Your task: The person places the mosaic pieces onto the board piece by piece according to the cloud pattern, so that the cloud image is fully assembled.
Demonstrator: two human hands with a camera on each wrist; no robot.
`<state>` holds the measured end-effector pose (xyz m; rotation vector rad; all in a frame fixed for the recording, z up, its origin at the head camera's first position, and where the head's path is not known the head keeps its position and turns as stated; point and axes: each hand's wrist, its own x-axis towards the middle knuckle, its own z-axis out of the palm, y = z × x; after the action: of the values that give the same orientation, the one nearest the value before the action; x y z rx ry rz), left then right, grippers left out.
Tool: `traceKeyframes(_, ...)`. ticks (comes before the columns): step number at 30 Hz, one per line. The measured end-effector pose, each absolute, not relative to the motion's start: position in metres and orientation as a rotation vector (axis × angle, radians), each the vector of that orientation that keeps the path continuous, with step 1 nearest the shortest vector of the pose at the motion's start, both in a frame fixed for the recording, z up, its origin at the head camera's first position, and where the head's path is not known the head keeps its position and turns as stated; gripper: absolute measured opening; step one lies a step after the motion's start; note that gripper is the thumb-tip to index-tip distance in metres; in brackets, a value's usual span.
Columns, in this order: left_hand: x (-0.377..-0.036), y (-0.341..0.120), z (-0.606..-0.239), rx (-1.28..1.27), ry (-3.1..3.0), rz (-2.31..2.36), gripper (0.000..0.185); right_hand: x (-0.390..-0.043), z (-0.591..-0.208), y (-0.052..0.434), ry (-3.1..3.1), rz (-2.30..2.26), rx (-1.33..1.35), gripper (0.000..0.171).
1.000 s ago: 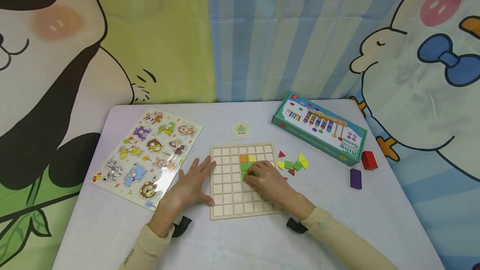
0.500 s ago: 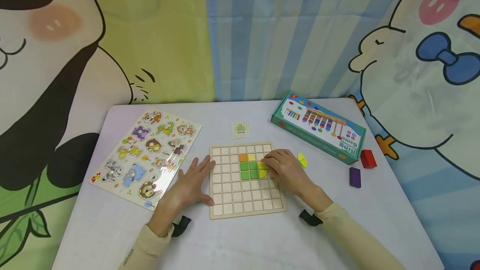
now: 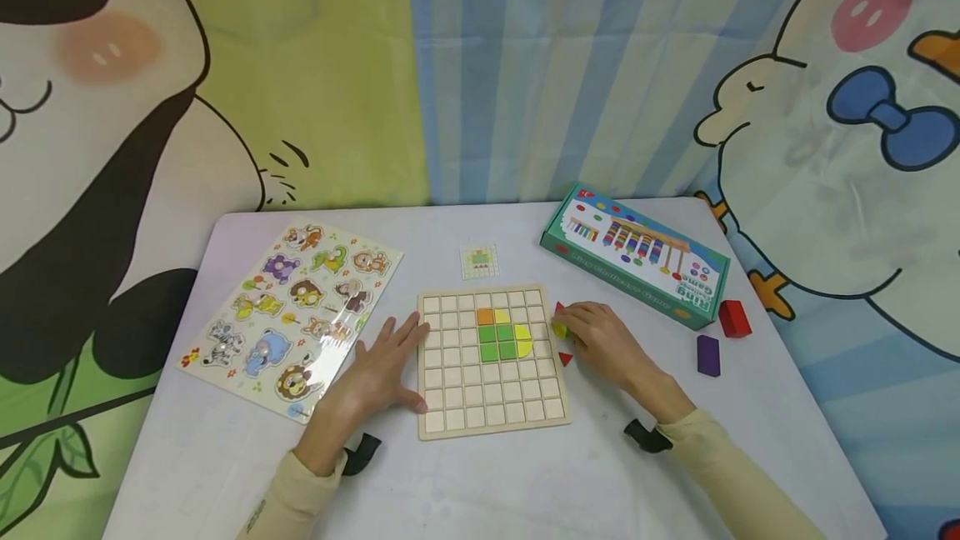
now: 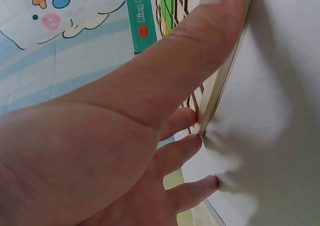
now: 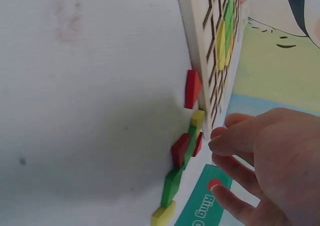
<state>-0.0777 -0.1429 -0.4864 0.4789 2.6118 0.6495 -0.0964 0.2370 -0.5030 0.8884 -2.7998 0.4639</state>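
A square wooden grid board (image 3: pixel 495 407) lies on the table, with one orange tile (image 3: pixel 485 317), several green tiles (image 3: pixel 488 352) and yellow pieces (image 3: pixel 524 348) grouped in its upper right. My left hand (image 3: pixel 381 369) has its fingers spread; thumb and fingertips touch the board's left edge. Just off the right edge, my right hand (image 3: pixel 603 344) hovers with loosely bent fingers over loose pieces. In the right wrist view these are red triangles (image 5: pixel 192 89), green blocks (image 5: pixel 172 186) and yellow ones (image 5: pixel 163 214); a small gap shows between fingertips and pieces, and nothing is visibly held.
Behind the board lies a small pattern card (image 3: pixel 479 262). An animal puzzle board (image 3: pixel 292 315) is at the left. A green-edged game box (image 3: pixel 637 257) stands back right, with a red block (image 3: pixel 735 319) and a purple block (image 3: pixel 708 356) beside it.
My right hand has moved from the board rightward to the loose pieces. Yellow rounded pieces now sit right of the green tiles. My left hand has stayed at the board's edge.
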Motion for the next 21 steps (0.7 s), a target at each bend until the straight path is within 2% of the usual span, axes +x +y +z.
traceKeyframes(7,-0.0768,-0.1433,-0.4848,0.484,2.614,0.649,0.120,-0.0961,-0.5122,0.2390,-2.805,0.464,0.939,0.026)
traceKeyframes(21,-0.0762,-0.1431,-0.4837,0.474,2.613,0.651,0.120,-0.0972,-0.5086,0.2440,-2.797,0.449,0.963,0.022)
